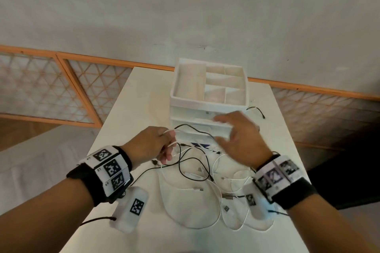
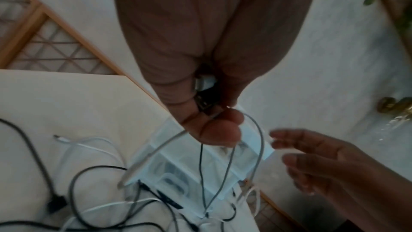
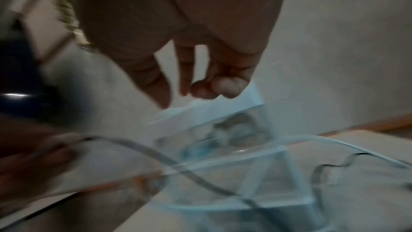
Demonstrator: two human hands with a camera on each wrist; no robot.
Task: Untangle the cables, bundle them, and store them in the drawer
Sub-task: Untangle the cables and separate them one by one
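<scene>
A tangle of black and white cables [image 1: 197, 172] lies on the white table [image 1: 144, 92], in front of a white drawer unit [image 1: 207, 107]. My left hand [image 1: 162, 146] is raised over the tangle's left side and pinches cables [image 2: 223, 161] with their plug ends [image 2: 205, 84] tucked in the fist; loops hang down from it. My right hand [image 1: 232, 131] hovers blurred in front of the drawer unit, fingers spread and loosely bent, holding nothing. In the right wrist view its fingers [image 3: 185, 70] hang free above the drawer unit [image 3: 223, 130].
The drawer unit has an open compartmented tray [image 1: 209, 82] on top. A stray black cable end [image 1: 257, 111] lies to the unit's right. The table ends close on both sides, with a latticed floor [image 1: 41, 88] beyond.
</scene>
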